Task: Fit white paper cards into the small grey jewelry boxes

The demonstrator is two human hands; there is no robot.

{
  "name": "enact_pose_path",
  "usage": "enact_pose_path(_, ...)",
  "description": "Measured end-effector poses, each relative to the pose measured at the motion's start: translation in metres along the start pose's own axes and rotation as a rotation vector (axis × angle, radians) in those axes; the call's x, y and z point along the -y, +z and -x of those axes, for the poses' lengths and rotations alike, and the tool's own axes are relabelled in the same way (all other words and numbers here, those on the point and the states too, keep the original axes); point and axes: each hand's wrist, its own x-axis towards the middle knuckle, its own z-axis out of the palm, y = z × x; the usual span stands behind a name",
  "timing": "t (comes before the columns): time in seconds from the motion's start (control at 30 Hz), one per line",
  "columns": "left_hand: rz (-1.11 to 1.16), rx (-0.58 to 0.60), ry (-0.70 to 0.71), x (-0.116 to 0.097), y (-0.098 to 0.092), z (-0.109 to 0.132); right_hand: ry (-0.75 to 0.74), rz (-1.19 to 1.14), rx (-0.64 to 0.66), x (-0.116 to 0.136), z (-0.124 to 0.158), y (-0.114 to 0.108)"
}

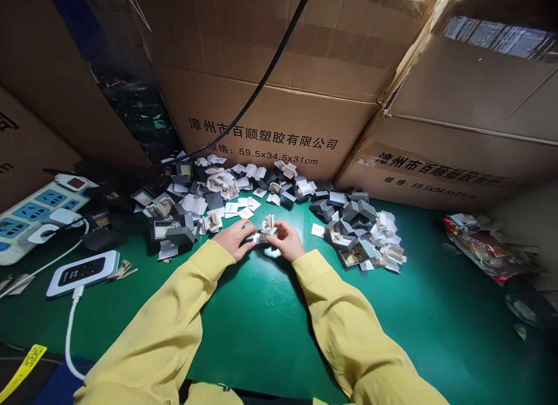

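Over the middle of the green table, my left hand [236, 240] and my right hand [286, 241] come together, fingers bent and pinching. Between them is a small folded white card insert [267, 223], gripped by the right thumb and forefinger. The left fingertips close on its lower left side, where a greyish part shows; the fingers hide its exact shape. Just beyond lie loose white card inserts [248, 203] and small dark grey boxes [178, 232]. Right of my hands is another heap of small grey boxes [349, 210], mixed with white inserts [387, 236].
Large cardboard cartons [261, 114] wall off the table's back. At left are a power strip [39, 213] with plugs and a white device [82, 272] on a cable. A black cable [265, 74] hangs across the front of the cartons. A red plastic packet [483, 248] lies at right.
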Motion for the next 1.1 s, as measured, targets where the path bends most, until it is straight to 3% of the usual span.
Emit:
enact_pose_path(0.17,0.047,-0.004,-0.001,-0.002,-0.002,0.000,-0.140,0.404,0.088,0.004,0.004,-0.004)
enact_pose_path(0.3,0.056,-0.007,0.014,-0.005,-0.007,-0.001,-0.226,0.569,0.102,0.006,0.004,-0.006)
enact_pose_path(0.47,0.098,-0.017,-0.031,-0.007,-0.009,0.001,-0.266,0.553,0.073,0.006,0.002,-0.003)
enact_pose_path(0.6,0.097,-0.019,-0.081,-0.007,-0.009,0.001,-0.330,0.536,0.179,0.009,-0.001,-0.010)
enact_pose_path(0.77,0.096,-0.005,-0.035,-0.008,-0.010,-0.001,-0.390,0.606,0.307,0.014,-0.004,-0.024)
enact_pose_path(1.1,0.126,-0.004,-0.022,-0.005,-0.007,-0.001,-0.457,0.669,0.282,0.007,-0.004,-0.023)
